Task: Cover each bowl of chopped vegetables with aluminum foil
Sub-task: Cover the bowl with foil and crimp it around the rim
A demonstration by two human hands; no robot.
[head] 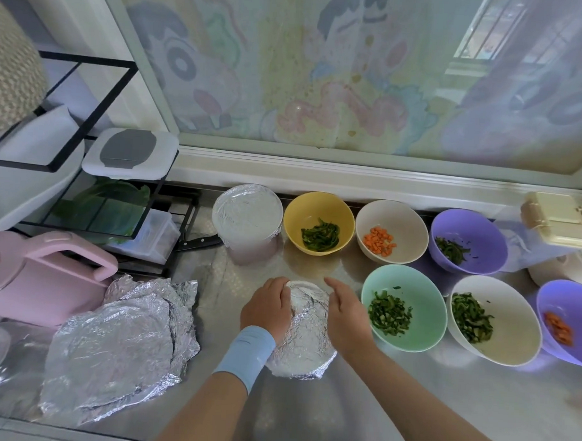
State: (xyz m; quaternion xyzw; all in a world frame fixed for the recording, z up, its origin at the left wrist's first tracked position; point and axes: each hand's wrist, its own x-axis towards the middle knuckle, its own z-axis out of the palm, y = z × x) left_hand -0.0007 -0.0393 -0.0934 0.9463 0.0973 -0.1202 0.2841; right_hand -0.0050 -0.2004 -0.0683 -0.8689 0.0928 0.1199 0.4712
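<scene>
Head view: on the steel desk [408, 408], both hands work on a foil-wrapped bowl [306, 324] at the near centre. The left hand [267, 307], with a pale blue wristband, curls its fingers over the bowl's left rim. The right hand [345, 309] lies flat against the right side, its fingers fairly straight and pressing the foil.

A second covered bowl [247, 211] stands behind, at the left end of the back row. Beside it are a yellow bowl [319, 208] of green strips, a white bowl [392, 218] of diced carrot and a purple bowl [469, 228] of greens, all uncovered. In front, a mint bowl [423, 292] and a large white bowl [511, 330] hold chopped greens.

Loose foil sheets [117, 339] are stacked to the left, near a pink jug [30, 275]. A faded cartoon picture [323, 71] fills the window; any lettering in it is too blurred to read.
</scene>
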